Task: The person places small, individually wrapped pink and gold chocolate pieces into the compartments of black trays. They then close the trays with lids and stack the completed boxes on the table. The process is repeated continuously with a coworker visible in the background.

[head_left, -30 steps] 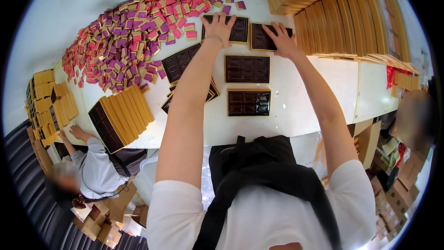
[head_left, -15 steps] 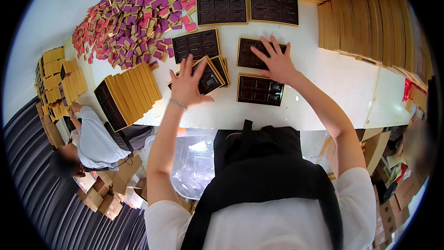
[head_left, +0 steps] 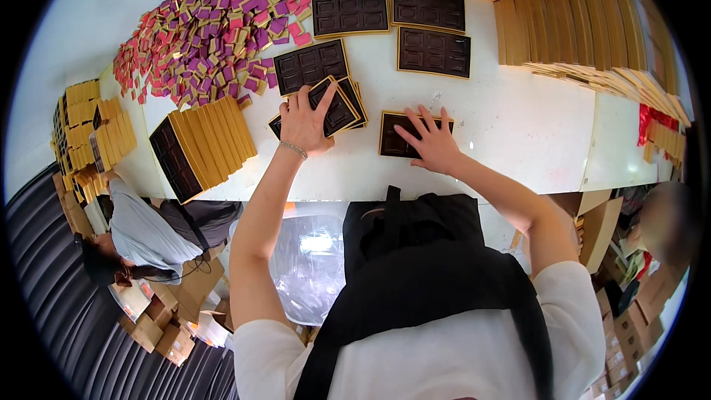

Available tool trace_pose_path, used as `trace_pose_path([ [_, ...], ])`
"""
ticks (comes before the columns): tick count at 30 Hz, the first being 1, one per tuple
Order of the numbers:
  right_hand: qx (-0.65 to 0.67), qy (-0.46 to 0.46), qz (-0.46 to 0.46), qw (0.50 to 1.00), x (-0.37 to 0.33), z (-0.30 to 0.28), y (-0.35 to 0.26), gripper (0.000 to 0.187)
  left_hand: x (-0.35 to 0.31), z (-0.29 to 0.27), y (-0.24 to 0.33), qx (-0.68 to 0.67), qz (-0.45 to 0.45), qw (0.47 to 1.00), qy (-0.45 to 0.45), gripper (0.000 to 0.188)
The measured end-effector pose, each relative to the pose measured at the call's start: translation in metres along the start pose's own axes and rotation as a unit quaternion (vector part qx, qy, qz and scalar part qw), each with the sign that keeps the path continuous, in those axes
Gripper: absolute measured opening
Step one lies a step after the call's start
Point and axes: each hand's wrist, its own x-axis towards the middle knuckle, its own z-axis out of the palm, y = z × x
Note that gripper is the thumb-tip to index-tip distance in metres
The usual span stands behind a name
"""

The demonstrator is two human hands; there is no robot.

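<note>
The fingers of the left hand (head_left: pixel 305 126) are spread over the top tray (head_left: pixel 343 112) of a small fanned pile of dark trays; whether its edges are grasped cannot be told. The near tray (head_left: pixel 391 135), dark and gold-rimmed, is covered in part by the right hand (head_left: pixel 437 148), whose fingers are splayed loosely across its face, with nothing seen clasped. It is placed on the white table (head_left: pixel 529 130) at three o'clock from the pile, well apart from it. A bracelet (head_left: pixel 293 149) is worn at the left wrist.

At twelve o'clock from the left hand, a slanted tray (head_left: pixel 311 64) is set against the pile. At twelve from the right hand, a lone tray (head_left: pixel 434 52) is placed just below the far-right tray (head_left: pixel 429 7), beside which, on its nine o'clock side, the far-left tray (head_left: pixel 350 13) is laid.

Between ten and eleven from the left hand, small red and purple pieces (head_left: pixel 215 37) are heaped; at nine, a gold-edged row (head_left: pixel 218 141) of trays is stood on edge. Between one and two from the right hand, a larger row (head_left: pixel 570 18) is ranged. At eight from the left hand, another person (head_left: pixel 155 230) is seen.
</note>
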Motion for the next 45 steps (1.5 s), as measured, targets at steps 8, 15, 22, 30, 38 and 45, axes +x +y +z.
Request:
trace_pose_path([
  [8, 0.244, 0.266, 0.087, 0.929, -0.005, -0.033, 0.057, 0.097, 0.061, -0.044, 0.08, 0.001, 0.168, 0.98, 0.108, 0.107],
  [15, 0.752, 0.087, 0.198, 0.622, -0.016, -0.005, 0.032, 0.076, 0.013, 0.016, 0.13, -0.063, 0.22, 0.973, -0.016, 0.109],
  [22, 0.789, -0.007, 0.229, 0.571, -0.031, 0.003, 0.011, 0.071, 0.003, 0.035, 0.062, -0.105, 0.157, 0.978, 0.09, 0.102],
  [30, 0.769, -0.094, 0.232, 0.589, -0.038, -0.006, 0.013, 0.069, 0.046, 0.059, -0.052, 0.038, 0.029, 0.993, 0.103, 0.078],
  [38, 0.783, -0.096, 0.18, 0.587, 0.001, -0.022, 0.001, 0.068, 0.032, 0.081, -0.092, 0.022, -0.092, 0.981, 0.17, 0.074],
  [45, 0.634, -0.117, 0.085, 0.76, 0.074, -0.028, -0.005, 0.063, 0.069, 0.063, -0.099, 0.038, -0.093, 0.98, 0.174, 0.072],
])
